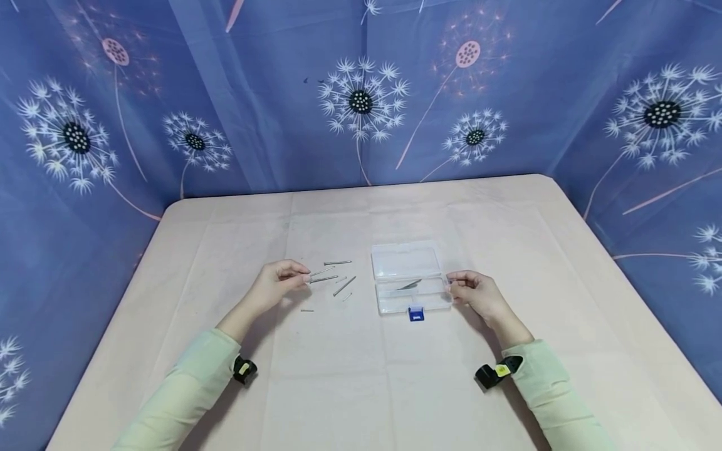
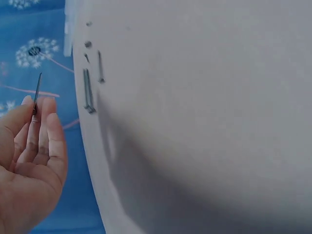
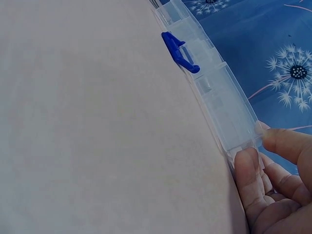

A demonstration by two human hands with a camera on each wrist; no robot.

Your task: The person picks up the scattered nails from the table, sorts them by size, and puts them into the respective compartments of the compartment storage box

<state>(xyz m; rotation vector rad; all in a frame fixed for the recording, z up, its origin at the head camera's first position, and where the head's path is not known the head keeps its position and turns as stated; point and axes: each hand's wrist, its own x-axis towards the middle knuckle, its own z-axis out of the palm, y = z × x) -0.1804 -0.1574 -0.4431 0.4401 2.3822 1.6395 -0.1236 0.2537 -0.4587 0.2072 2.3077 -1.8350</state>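
While the left hand (image 1: 276, 287) pinches a nail (image 2: 38, 90), its long axis pointing rightward to the clear box (image 1: 395, 304), the right hand (image 1: 478, 295)—well apart from the left and nearer the box—grips that box's right end. Loose nails (image 1: 345, 286) lie between; farther, the opened lid (image 1: 406, 259), then the dandelion curtain (image 1: 271, 125).

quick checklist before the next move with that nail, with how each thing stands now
1. Nail pinched by the left hand: ok.
2. Box steadied: ok, the right hand pinches its right end.
3. Lid out of the way: ok, it lies folded back.
4. Blue latch undone: ok.
5. Number of metal pieces inside the box: cannot tell, they overlap.
6. Loose nails cleared from the table: not ok, several lie there.
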